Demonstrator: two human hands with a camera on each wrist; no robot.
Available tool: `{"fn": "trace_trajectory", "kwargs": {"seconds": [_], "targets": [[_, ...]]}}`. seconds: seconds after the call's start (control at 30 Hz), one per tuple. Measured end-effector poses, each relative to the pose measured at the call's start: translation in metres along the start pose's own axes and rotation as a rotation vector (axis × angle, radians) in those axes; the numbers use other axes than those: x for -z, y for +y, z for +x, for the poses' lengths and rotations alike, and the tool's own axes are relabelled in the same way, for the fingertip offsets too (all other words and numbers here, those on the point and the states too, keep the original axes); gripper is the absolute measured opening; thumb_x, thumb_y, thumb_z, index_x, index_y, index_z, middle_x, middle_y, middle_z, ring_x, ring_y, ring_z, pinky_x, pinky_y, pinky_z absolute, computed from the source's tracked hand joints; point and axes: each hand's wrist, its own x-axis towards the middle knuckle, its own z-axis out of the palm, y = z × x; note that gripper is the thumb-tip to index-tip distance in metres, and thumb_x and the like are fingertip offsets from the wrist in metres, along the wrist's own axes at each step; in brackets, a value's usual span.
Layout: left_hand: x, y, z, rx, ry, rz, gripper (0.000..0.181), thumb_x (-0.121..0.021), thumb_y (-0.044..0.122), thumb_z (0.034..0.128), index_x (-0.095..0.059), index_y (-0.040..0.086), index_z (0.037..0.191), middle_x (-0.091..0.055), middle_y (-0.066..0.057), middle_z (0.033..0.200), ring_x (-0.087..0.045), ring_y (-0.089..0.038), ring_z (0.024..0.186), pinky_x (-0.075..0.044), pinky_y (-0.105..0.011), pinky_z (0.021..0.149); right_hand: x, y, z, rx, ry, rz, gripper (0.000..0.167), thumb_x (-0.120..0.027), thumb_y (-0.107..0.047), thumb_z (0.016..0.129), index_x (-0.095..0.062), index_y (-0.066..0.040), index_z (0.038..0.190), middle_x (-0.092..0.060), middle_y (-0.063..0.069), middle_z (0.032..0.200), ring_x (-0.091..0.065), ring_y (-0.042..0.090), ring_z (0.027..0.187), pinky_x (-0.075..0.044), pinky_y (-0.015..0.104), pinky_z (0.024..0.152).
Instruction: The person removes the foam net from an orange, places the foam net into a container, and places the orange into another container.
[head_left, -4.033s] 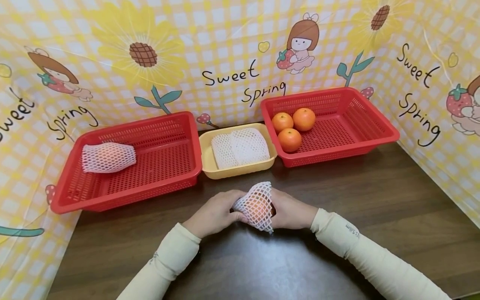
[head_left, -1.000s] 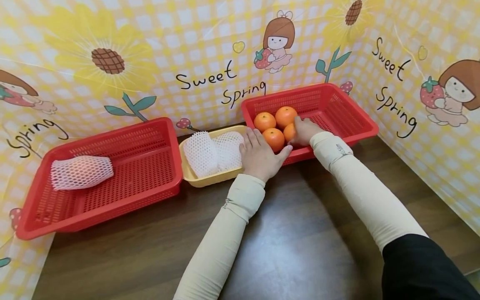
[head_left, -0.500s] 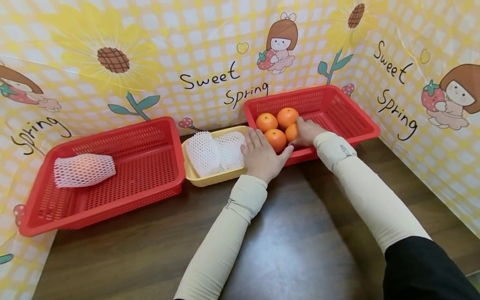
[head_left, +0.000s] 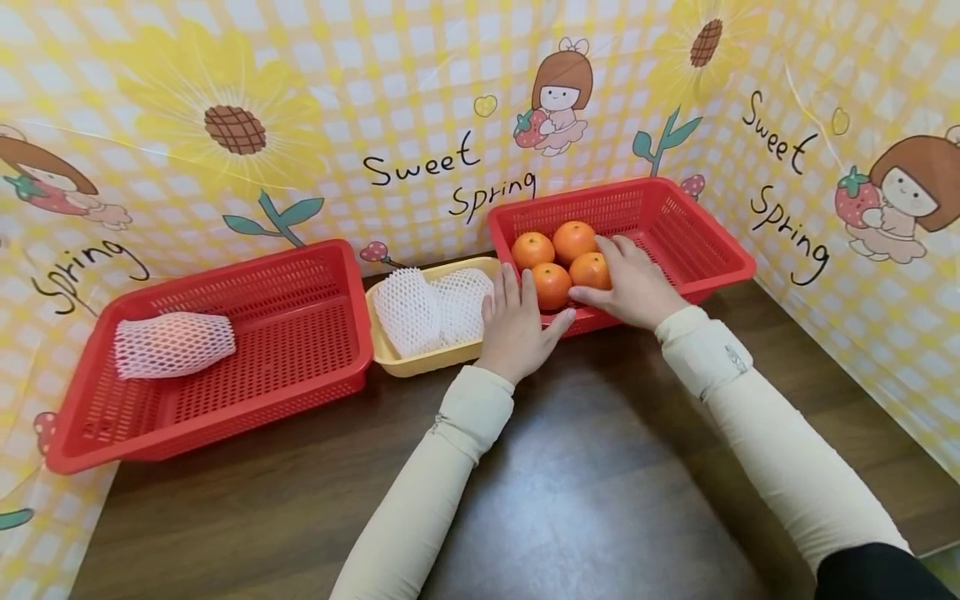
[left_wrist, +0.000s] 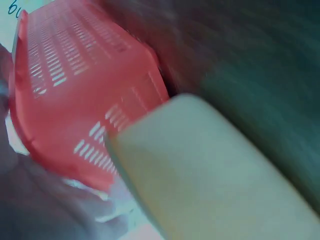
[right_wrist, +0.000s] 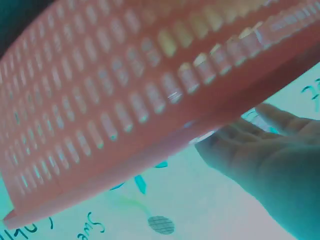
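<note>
In the head view several oranges [head_left: 551, 286] sit bunched at the left end of the right red basket [head_left: 701, 292]. My right hand [head_left: 639, 285] is at the nearest-right orange [head_left: 587, 270], thumb and fingers spread beside it; whether they touch it I cannot tell. My left hand [head_left: 517, 335] has its fingers extended where the yellow tray [head_left: 420, 364] meets that basket. White foam nets [head_left: 408, 312] lie in the tray. The right wrist view shows my right hand [right_wrist: 270, 150] past the basket rim; the left wrist view is blurred.
To the left stands another red basket [head_left: 300, 392], holding an orange wrapped in a foam net [head_left: 176, 344]. A patterned cloth [head_left: 315, 100] rises behind the containers and along both sides. The brown table [head_left: 247, 500] extends in front.
Four seconds ago both hands held a netted orange over the table. The right basket now holds one more bare orange. Over the last half second my right hand's fingers have loosened and spread.
</note>
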Motion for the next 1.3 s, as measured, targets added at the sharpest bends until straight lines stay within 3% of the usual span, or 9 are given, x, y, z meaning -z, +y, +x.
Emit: {"fn": "trace_trajectory", "kwargs": {"seconds": [0.17, 0.33, 0.47, 0.67, 0.93, 1.1, 1.3], "targets": [[0.014, -0.025, -0.026, -0.075, -0.044, 0.089, 0.104, -0.05, 0.071, 0.0935, -0.005, 0.008, 0.163, 0.004, -0.021, 0.166, 0.008, -0.037, 0.152, -0.004, -0.057, 0.119, -0.021, -0.024, -0.019, 0.094, 0.037, -0.005, 0.106, -0.075, -0.055, 0.085, -0.022, -0.001, 0.159, -0.017, 0.032, 0.16, -0.02, 0.051, 0.145, -0.022, 0.074, 0.106], [0.036, -0.055, -0.049, -0.089, -0.028, 0.156, 0.107, -0.055, 0.071, 0.0908, -0.001, 0.014, 0.164, 0.007, -0.02, 0.166, 0.01, -0.037, 0.152, 0.0, -0.058, 0.118, -0.037, -0.047, -0.024, 0.171, 0.042, -0.03, 0.109, -0.077, -0.058, 0.083, -0.022, -0.002, 0.159, -0.019, 0.03, 0.16, -0.017, 0.046, 0.148, -0.021, 0.069, 0.11], [0.055, -0.081, -0.065, -0.058, -0.002, 0.185, 0.107, -0.057, 0.071, 0.0899, -0.003, 0.015, 0.164, 0.009, -0.02, 0.166, 0.011, -0.038, 0.152, 0.004, -0.058, 0.118, -0.045, -0.064, -0.023, 0.225, 0.067, -0.051, 0.109, -0.077, -0.058, 0.082, -0.025, -0.001, 0.159, -0.019, 0.03, 0.161, -0.016, 0.046, 0.148, -0.018, 0.066, 0.113], [0.08, -0.116, -0.085, 0.003, 0.036, 0.272, 0.11, -0.06, 0.07, 0.0884, -0.004, 0.012, 0.163, 0.008, -0.023, 0.166, 0.009, -0.041, 0.151, 0.0, -0.061, 0.117, -0.054, -0.088, -0.018, 0.319, 0.096, -0.069, 0.107, -0.076, -0.059, 0.083, -0.026, 0.0, 0.158, -0.022, 0.03, 0.159, -0.018, 0.047, 0.147, -0.019, 0.065, 0.112], [0.108, -0.151, -0.097, 0.061, 0.032, 0.211, 0.105, -0.054, 0.069, 0.0925, -0.003, 0.009, 0.163, 0.007, -0.023, 0.166, 0.008, -0.041, 0.151, -0.002, -0.065, 0.115, -0.061, -0.131, -0.007, 0.363, 0.074, -0.078, 0.106, -0.072, -0.065, 0.083, -0.027, -0.004, 0.158, -0.02, 0.028, 0.161, -0.016, 0.045, 0.149, -0.017, 0.067, 0.112], [0.134, -0.182, -0.112, 0.147, -0.046, 0.14, 0.094, -0.042, 0.065, 0.0998, -0.001, 0.008, 0.163, 0.008, -0.026, 0.165, 0.006, -0.044, 0.151, -0.002, -0.068, 0.113, -0.071, -0.176, 0.004, 0.409, 0.014, -0.124, 0.109, -0.063, -0.073, 0.084, -0.024, -0.006, 0.16, -0.017, 0.024, 0.164, -0.014, 0.041, 0.15, -0.017, 0.063, 0.115], [0.188, -0.216, -0.121, 0.267, -0.216, 0.109, 0.09, -0.036, 0.063, 0.1025, -0.013, -0.001, 0.16, -0.005, -0.034, 0.161, -0.005, -0.051, 0.148, -0.008, -0.072, 0.111, -0.092, -0.233, 0.02, 0.459, -0.109, -0.092, 0.099, -0.05, -0.07, 0.094, -0.018, -0.005, 0.161, -0.01, 0.019, 0.167, -0.006, 0.038, 0.152, -0.017, 0.061, 0.116]]}}
